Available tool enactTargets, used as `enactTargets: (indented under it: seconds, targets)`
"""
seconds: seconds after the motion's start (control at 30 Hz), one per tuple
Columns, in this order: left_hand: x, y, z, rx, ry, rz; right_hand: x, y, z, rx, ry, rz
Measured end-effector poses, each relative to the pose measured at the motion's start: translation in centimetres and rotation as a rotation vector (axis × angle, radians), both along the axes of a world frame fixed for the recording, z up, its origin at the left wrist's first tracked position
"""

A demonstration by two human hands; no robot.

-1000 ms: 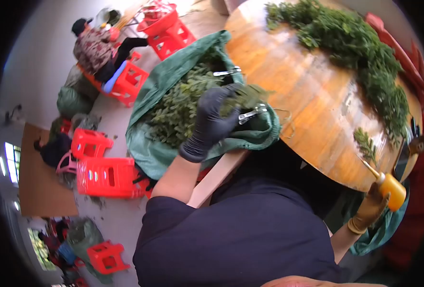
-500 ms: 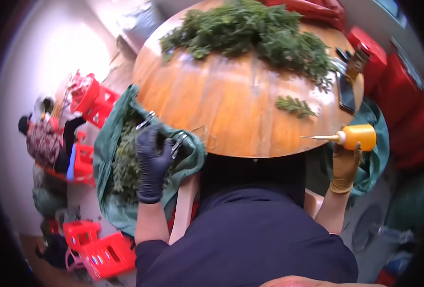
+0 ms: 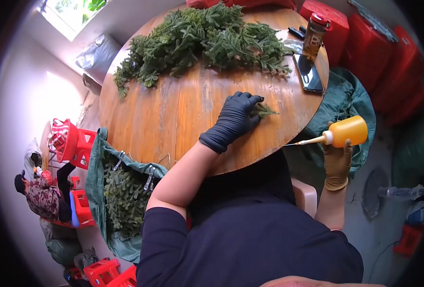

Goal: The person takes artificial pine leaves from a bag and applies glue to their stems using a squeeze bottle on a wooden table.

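Observation:
My left hand [image 3: 236, 115], in a black glove, is on the wooden round table with its fingers curled over a small green sprig [image 3: 265, 111]. Part of the sprig pokes out to the right of the thumb; the rest is covered by the hand. Off the table's right edge, my right hand [image 3: 338, 161] wears a tan glove and grips an orange squeeze bottle [image 3: 350, 131]. The bottle lies nearly sideways, its long thin nozzle pointing left towards the table edge. A large heap of green fir-like branches [image 3: 173, 45] covers the far side of the table.
A phone [image 3: 308, 74] and a brown red-lidded bottle [image 3: 314, 36] stand at the table's right. A green sack [image 3: 97, 191] of sprigs, with metal clips, hangs at the left; another green sack [image 3: 348, 95] is at the right. A person [image 3: 44, 196] sits far left among red stools.
My left hand has left the clipped sack and reached right across the table onto the small sprig. My right hand still holds the orange bottle. The view has shifted.

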State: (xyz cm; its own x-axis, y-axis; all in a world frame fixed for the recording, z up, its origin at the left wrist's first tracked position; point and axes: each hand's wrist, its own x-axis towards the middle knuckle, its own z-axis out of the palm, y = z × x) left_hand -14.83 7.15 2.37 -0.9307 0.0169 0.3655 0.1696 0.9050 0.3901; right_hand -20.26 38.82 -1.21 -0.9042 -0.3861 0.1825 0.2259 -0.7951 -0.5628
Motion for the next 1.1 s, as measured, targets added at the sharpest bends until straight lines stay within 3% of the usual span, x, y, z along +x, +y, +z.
enactTargets:
  seconds: [0.23, 0.37, 0.47, 0.63, 0.8, 0.93, 1.1]
  targets:
    - [8.7, -1.0, 0.2, -0.007, -0.08, 0.182, 0.6, -3.4, 0.6, 0.198, 0.029, -0.109]
    - [14.2, -2.1, -0.7, -0.035, -0.065, 0.313, 1.2, -6.1, 0.8, 0.224, 0.038, 0.019]
    - [16.7, -2.4, -1.0, 0.084, -0.024, 0.338, 1.8, -8.2, 1.0, 0.258, 0.135, 0.121]
    - [18.3, -2.7, -1.9, 0.274, 0.171, 0.391, 3.0, -12.0, 1.8, 0.39, 0.21, 0.126]
    - [18.7, -3.3, -1.9, 0.379, 0.076, 0.436, 3.9, -15.8, 2.8, 0.404, 0.343, 0.182]
    - [18.4, -3.6, -1.4, 0.305, 0.069, 0.398, 5.0, -18.5, 3.6, 0.453, 0.467, 0.15]
    - [18.5, -3.7, -1.8, 0.27, 0.089, 0.405, 6.2, -20.3, 4.0, 0.458, 0.419, 0.213]
